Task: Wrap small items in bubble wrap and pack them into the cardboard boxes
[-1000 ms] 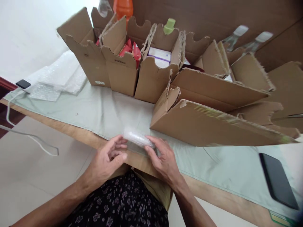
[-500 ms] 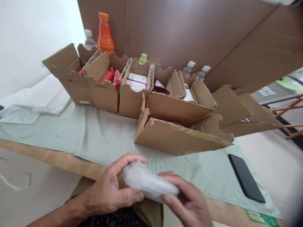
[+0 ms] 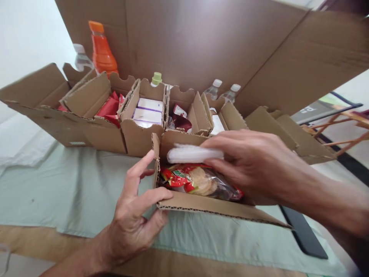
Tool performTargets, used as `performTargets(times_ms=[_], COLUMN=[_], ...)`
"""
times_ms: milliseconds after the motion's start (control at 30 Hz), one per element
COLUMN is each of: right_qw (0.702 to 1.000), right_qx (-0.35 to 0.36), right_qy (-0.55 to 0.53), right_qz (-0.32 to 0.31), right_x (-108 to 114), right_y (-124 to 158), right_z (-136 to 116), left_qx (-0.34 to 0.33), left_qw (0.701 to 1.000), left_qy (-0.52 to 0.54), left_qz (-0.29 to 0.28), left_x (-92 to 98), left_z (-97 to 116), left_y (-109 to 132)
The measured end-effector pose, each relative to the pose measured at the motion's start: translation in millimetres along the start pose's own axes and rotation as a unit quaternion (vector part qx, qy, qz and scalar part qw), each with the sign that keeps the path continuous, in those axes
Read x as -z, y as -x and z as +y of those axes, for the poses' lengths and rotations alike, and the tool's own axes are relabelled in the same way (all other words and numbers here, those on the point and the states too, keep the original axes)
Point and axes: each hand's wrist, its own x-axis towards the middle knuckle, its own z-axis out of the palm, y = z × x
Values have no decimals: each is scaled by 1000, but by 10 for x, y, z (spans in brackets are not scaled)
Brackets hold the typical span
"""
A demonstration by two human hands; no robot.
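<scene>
My right hand [image 3: 245,165] grips a small bundle wrapped in clear-white plastic wrap [image 3: 190,154]. It is over the open front cardboard box [image 3: 219,207], partly inside its opening. Under the bundle, inside that box, lies a red and clear snack packet [image 3: 198,181] with pale round pieces showing. My left hand [image 3: 138,207] grips the box's near left corner. One fingertip is at the left wall and another lies over the top of the front wall. The right fingertips behind the bundle are partly hidden.
Behind stands a row of open cardboard boxes [image 3: 95,130] with red packets and white cartons [image 3: 148,110]. An orange bottle [image 3: 102,54] and clear bottles [image 3: 215,88] rise behind them, before a tall cardboard panel [image 3: 184,42]. A black phone [image 3: 305,234] lies at the right on green cloth [image 3: 86,192].
The wrapped bundle has gone from between both hands to my right hand alone, up over the front box. My left hand has let go of it and moved to the box corner. The view has shifted.
</scene>
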Motion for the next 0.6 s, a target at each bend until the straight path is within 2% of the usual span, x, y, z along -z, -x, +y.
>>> performTargets(times_ms=[100,200,333,467,533,600], right_qw=[991,978,968,966,966,970], right_qx=[50,78,62,-12,-16,-1], right_qy=[70,60,20,-98,-161,-194], right_qz=[-101,-181,-241,-238,-203,-148], right_x=[-290,-522,-637,-599,-499,-311], right_y=[-333,-580,-717,-615,-488,-280], right_z=[-129,-287,-357,-251,-177,-125], left_qx=[12,10,13,20,28,50], left_qw=[1000,1000,1000,999,999,998], left_qy=[14,12,21,36,29,18], left_qz=[-6,-8,-6,3,19,37], left_x=[-8,-14,-30,-52,-58,-53], left_z=[-14,-43,-82,-57,-25,-5], left_y=[27,17,8,0,20,73])
